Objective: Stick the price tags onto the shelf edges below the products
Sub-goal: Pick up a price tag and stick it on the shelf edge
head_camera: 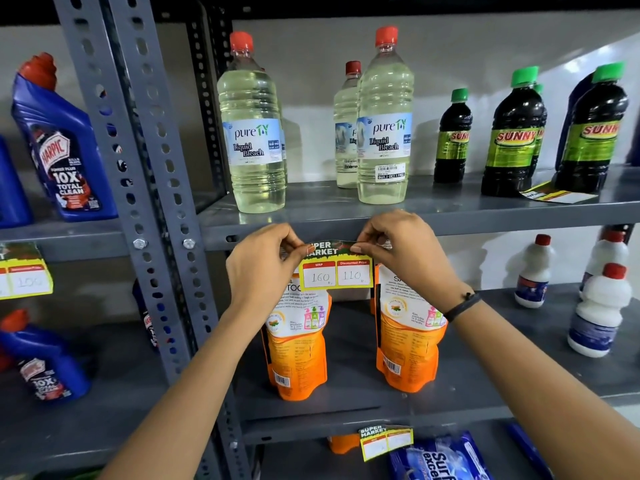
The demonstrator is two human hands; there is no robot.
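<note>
A supermarket price tag [336, 268] with a yellow border, marked 160 and 110, hangs just below the grey shelf edge [485, 225]. My left hand [263, 265] pinches its upper left corner and my right hand [405, 251] pinches its upper right corner, stretching a clear tape strip across the top. Above on the shelf stand liquid bleach bottles [254, 133] with red caps. Whether the tape touches the shelf edge I cannot tell.
Dark Sunny bottles [512, 136] stand at the right, with another tag [554, 195] lying flat on the shelf by them. Orange pouches [298, 344] sit on the shelf below, white bottles [599, 306] farther right. Tags hang at the left [26, 278] and on the lower shelf edge [386, 441]. Blue Harpic bottles [65, 147] fill the left rack.
</note>
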